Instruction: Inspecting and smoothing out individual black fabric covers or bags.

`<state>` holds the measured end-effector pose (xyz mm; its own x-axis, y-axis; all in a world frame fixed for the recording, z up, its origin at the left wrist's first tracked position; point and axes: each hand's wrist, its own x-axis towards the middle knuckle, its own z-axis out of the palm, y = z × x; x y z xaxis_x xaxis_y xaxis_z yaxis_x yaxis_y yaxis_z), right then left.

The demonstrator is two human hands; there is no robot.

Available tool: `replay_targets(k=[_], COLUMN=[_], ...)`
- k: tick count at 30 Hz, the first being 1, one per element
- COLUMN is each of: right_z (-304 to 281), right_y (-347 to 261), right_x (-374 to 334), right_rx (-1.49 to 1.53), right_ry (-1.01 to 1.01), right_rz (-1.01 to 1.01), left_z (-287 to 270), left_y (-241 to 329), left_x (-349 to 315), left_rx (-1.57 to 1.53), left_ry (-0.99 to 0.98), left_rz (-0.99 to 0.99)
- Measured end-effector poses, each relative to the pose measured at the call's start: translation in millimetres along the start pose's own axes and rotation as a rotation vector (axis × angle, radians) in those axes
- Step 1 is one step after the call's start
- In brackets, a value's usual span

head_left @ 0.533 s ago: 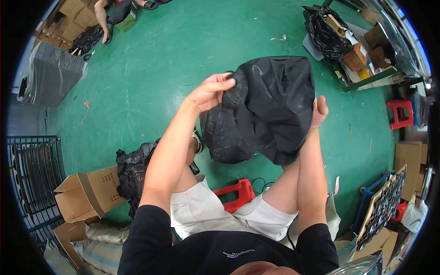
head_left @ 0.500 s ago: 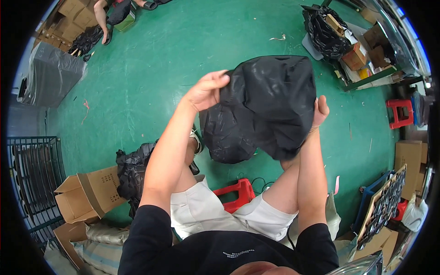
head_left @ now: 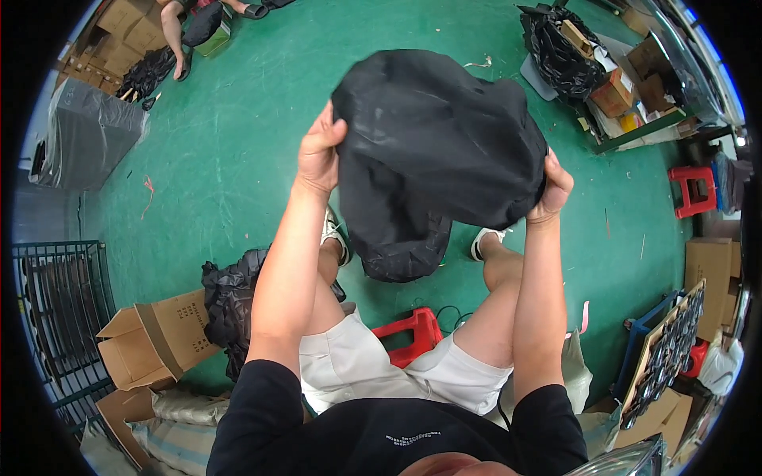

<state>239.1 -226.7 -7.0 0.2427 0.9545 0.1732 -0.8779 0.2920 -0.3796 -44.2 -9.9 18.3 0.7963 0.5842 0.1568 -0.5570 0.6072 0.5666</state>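
A large, limp piece of black fabric (head_left: 440, 131), like a cover or bag, is stretched between my hands in front of my knees. My left hand (head_left: 320, 155) pinches its left edge, the thumb on top and the fingers behind. At its lower right edge, my right hand (head_left: 553, 189) grips with the thumb up and most fingers hidden by the cloth. Below it, between my feet, shows a crumpled black bundle (head_left: 403, 254); I cannot tell whether it is joined to the piece I hold.
Between my thighs stands a red stool (head_left: 417, 333). To the left are crumpled black plastic (head_left: 234, 301), an open cardboard box (head_left: 151, 337) and a dark metal rack (head_left: 59, 317). On the right are a panel of dark pieces (head_left: 667, 353) and another red stool (head_left: 693, 192). A person's leg (head_left: 173, 36) shows far left.
Both hands have kept hold of the black fabric. The left has moved left and slightly down; the cloth has spread wider and risen, baring my right foot.
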Motion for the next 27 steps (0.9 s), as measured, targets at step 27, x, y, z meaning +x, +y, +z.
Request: replay_targets(k=[27], right_z=[4], right_y=[23], right_x=[9], right_rx=[0.063], right_ry=[0.209], right_rz=[0.019], left_z=[-8], left_y=[-8], left_x=[5], left_rx=[-0.320], left_ry=[0.082], left_rz=[-0.150])
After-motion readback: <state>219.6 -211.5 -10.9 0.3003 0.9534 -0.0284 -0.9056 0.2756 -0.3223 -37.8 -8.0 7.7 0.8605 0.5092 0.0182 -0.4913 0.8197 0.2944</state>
